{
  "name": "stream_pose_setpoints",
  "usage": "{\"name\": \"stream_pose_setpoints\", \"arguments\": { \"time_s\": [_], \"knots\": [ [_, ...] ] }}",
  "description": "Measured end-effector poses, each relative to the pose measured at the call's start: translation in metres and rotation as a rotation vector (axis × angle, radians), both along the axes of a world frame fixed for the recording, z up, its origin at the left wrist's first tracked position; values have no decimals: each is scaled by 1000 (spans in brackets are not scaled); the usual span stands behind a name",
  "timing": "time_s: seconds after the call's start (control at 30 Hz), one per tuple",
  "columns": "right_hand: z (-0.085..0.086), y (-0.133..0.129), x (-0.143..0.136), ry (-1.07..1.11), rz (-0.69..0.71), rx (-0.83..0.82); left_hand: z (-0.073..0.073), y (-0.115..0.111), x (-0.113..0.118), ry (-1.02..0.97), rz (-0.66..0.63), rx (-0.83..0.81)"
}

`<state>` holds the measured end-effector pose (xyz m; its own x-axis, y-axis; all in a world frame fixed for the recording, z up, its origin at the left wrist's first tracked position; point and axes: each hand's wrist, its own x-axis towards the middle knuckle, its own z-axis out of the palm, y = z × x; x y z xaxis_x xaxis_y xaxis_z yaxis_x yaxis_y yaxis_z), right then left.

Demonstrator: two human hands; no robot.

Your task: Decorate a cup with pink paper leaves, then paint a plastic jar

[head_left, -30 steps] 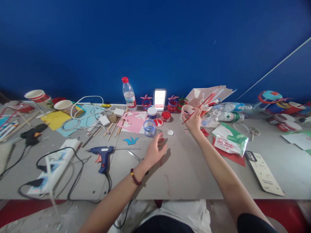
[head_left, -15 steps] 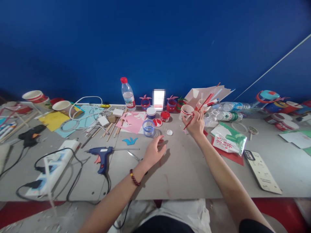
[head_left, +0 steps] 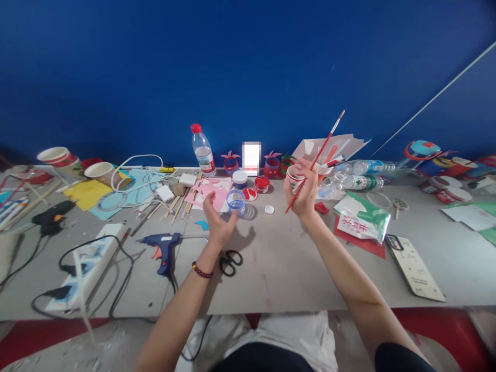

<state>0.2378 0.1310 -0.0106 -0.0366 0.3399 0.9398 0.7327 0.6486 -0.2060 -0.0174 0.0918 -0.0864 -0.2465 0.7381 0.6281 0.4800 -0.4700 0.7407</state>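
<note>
My left hand (head_left: 219, 222) is raised over the table with fingers apart and nothing in it, just in front of a clear blue-rimmed jar (head_left: 236, 203). Part of a blue paper piece (head_left: 202, 225) shows beside that wrist. My right hand (head_left: 305, 194) grips a thin red paintbrush (head_left: 322, 149), bristles up and tilted to the right. Behind its fingers, a paper cup (head_left: 295, 174) is partly hidden. Between the hands are an open jar of red paint (head_left: 262, 184), its red-smeared lid (head_left: 250, 194), a white-lidded jar (head_left: 239, 179) and a small white cap (head_left: 269, 210).
Black-handled scissors (head_left: 231, 263) and a blue glue gun (head_left: 165, 251) lie near my left forearm. A power strip (head_left: 87, 268) with cables is at left. A water bottle (head_left: 202, 152) stands at the back. At right are plastic bottles (head_left: 362, 182) and a phone (head_left: 416, 267).
My left hand has moved left and forward, uncovering the scissors' handles. The brush has come up out of the cup area in my right hand, which has shifted slightly left.
</note>
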Motion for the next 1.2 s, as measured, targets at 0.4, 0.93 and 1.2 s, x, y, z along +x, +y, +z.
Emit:
{"name": "stream_pose_setpoints", "arguments": {
  "time_s": [0.4,0.93,1.2],
  "knots": [
    [42,3,-24,366,16,-171,-6,11,-3,-199,-280,-385],
    [32,-1,-23,491,288,-433,4,7,8,-580,-448,-545],
    [28,-4,-32,510,461,-607,5,-3,18,-840,-711,-688]
  ]
}}
